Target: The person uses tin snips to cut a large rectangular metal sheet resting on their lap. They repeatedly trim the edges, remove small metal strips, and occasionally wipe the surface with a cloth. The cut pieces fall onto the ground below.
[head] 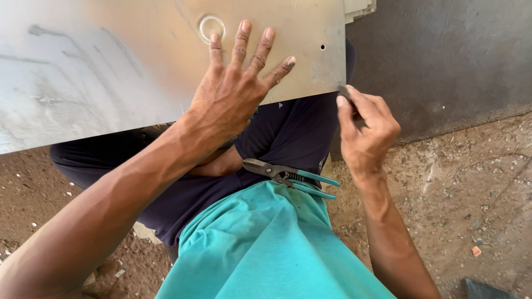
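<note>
Two hands on one metal sheet [111,61], which fills the upper left and centre of the frame and rests across my lap. My left hand [235,91] lies flat on it near the lower edge, fingers spread wide, palm pressing down, nothing grasped. A round pressed ring [211,26] sits just above my fingertips, and a small hole [322,47] shows nearer the sheet's right edge. Below, centre frame, tin snips [288,176] with teal handles lie loose on my lap, blades pointing left, handles pointing right, long axis nearly level. Neither hand touches them.

Right of centre, my right hand [368,130] is clenched in a pinch at the sheet's lower right corner, thumb and fingers closed on a small dark object [346,92] at the edge; too hidden to say what it is. The sheet's long axis runs left to right, and its corner lies up and left of my right grip. The right hand is the nearer one to the snips' handles. Dirt floor [465,188] at lower right, dark wall [443,55] upper right.
</note>
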